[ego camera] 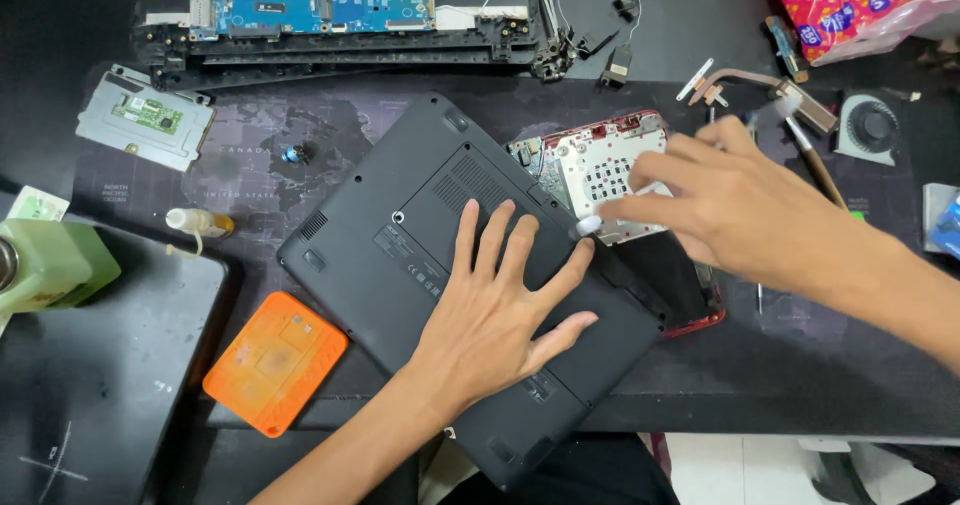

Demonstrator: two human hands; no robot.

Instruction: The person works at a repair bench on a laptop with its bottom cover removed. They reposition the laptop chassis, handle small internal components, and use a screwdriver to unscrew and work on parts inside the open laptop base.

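Note:
A black laptop bottom case (400, 235) lies upside down and diagonal on the dark desk mat. My left hand (500, 300) presses flat on it with fingers spread, holding nothing. My right hand (735, 200) grips a thin white-handled tool (640, 197), probably a screwdriver, whose dark tip touches the case's right edge near my left index finger. Under the right hand sits a red-rimmed laptop part (610, 170) with a perforated white metal plate.
An orange square tray (275, 360) lies left of the case. A touchpad board (145, 117) and a small glue bottle (200, 223) are at the left. A blue motherboard in a black frame (320, 5) is at the back. A fan (868, 127), heat pipe (760, 83) and brush (815, 160) are at the right.

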